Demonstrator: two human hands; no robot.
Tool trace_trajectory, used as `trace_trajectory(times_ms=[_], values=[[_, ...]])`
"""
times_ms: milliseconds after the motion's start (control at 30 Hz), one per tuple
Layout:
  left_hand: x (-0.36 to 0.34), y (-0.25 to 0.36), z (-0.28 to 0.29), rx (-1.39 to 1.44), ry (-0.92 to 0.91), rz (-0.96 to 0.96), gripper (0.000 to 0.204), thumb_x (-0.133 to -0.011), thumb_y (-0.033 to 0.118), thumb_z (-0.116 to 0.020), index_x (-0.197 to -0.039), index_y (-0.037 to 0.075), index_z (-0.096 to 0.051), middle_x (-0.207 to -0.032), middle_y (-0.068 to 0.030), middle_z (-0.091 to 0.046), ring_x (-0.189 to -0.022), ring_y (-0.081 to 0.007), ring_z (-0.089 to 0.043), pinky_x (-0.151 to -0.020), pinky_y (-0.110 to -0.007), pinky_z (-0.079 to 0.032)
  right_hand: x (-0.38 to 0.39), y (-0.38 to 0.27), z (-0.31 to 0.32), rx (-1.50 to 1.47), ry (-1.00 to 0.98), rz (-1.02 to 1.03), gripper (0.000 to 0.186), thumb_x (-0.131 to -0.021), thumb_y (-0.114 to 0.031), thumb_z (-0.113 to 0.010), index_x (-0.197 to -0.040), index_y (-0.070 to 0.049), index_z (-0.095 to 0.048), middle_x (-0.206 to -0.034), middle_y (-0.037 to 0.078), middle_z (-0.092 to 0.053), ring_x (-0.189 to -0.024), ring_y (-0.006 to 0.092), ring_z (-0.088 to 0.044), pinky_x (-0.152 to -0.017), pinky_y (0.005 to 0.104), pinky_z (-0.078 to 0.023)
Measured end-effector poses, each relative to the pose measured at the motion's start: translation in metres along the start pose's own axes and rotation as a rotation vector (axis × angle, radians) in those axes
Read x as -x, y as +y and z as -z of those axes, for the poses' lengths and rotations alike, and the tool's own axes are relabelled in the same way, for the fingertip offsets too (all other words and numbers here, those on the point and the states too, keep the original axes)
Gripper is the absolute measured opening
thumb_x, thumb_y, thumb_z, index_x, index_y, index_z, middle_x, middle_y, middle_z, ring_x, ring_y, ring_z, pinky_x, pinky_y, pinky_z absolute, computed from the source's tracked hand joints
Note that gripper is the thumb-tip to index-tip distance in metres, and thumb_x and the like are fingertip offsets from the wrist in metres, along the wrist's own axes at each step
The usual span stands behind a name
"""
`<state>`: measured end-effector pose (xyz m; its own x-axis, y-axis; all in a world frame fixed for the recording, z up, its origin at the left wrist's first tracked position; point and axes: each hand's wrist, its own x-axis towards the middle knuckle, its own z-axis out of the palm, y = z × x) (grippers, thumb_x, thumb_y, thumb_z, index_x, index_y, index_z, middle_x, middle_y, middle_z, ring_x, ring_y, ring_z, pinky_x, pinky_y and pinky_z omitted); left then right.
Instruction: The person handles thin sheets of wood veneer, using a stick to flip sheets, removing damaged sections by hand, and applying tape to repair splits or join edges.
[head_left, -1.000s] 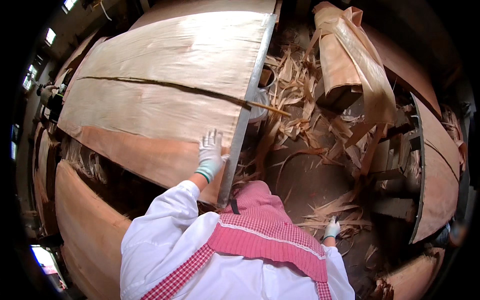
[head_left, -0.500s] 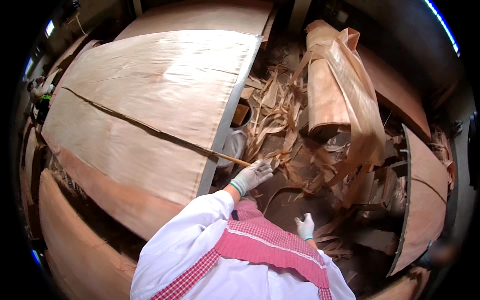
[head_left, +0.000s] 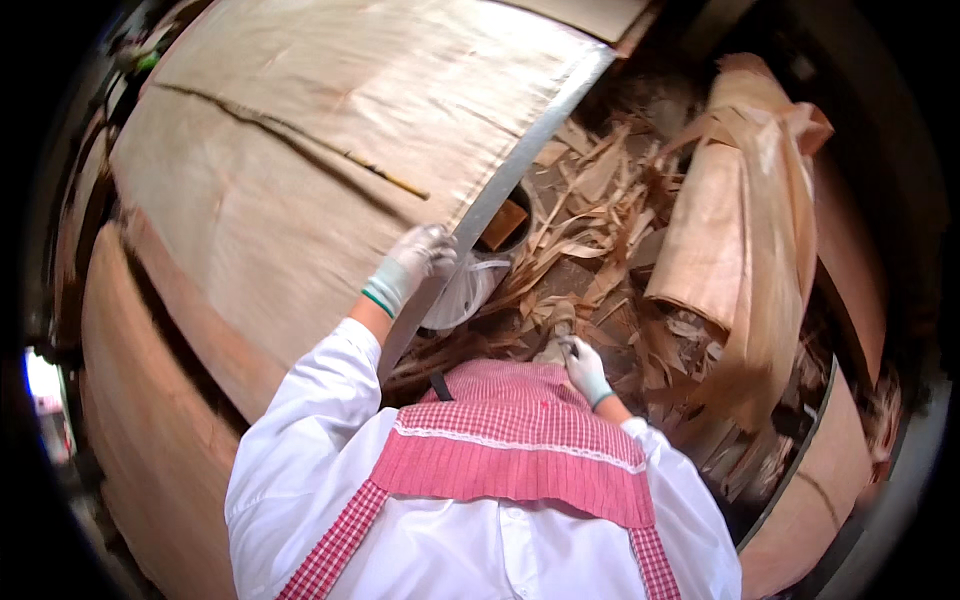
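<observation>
My gloved left hand is at the metal-edged side of a large pale veneer sheet, fingers bent and blurred; their grip is unclear. A thin yellowish stick lies on the sheet, in line with a long dark crack, just beyond that hand. My gloved right hand is low beside my pink checked apron, closed on a small dark object that I cannot make out. Below the sheet's edge stand a dark bucket with a brown block and a pale container.
A draped veneer roll stands at the right among torn veneer scraps on the floor. Other boards lie close on the left and at the lower right. Dark clutter fills the upper left rim.
My left hand reached to the stick's end, then drew back leftward. The stick now rests farther onto the sheet. My right hand moved up and inward, and the view turned.
</observation>
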<state>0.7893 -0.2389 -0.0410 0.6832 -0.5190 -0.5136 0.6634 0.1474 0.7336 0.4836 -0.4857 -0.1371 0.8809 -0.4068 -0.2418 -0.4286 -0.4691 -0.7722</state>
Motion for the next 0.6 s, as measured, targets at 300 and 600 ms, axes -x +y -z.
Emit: trace_trajectory(times_ms=[300,600], values=[[0.105,-0.176,-0.06,-0.025,0.257,0.199,0.028,-0.098,0.029,-0.05,-0.107,0.003,-0.056,-0.097,-0.0063,-0.061,-0.085,-0.0149,-0.058,-0.077,-0.03,-0.05,-0.206,-0.118,-0.066,0.353,-0.484,0.463,0.028,-0.083,-0.013,-0.06,-0.111,-0.008,-0.061,-0.106,0.019,-0.059,-0.097,0.039,-0.058,-0.082,0.0439,-0.049],[0.131,-0.214,-0.078,0.011,0.711,-0.027,0.031,-0.095,0.025,-0.053,-0.112,0.0,-0.056,-0.101,-0.0116,-0.062,-0.086,-0.0238,-0.063,-0.073,-0.036,-0.052,-0.26,-0.048,-0.15,0.443,-0.692,0.785,0.027,-0.087,-0.018,-0.059,-0.109,-0.002,-0.063,-0.104,0.023,-0.065,-0.098,0.0361,-0.063,-0.081,0.0421,-0.051]])
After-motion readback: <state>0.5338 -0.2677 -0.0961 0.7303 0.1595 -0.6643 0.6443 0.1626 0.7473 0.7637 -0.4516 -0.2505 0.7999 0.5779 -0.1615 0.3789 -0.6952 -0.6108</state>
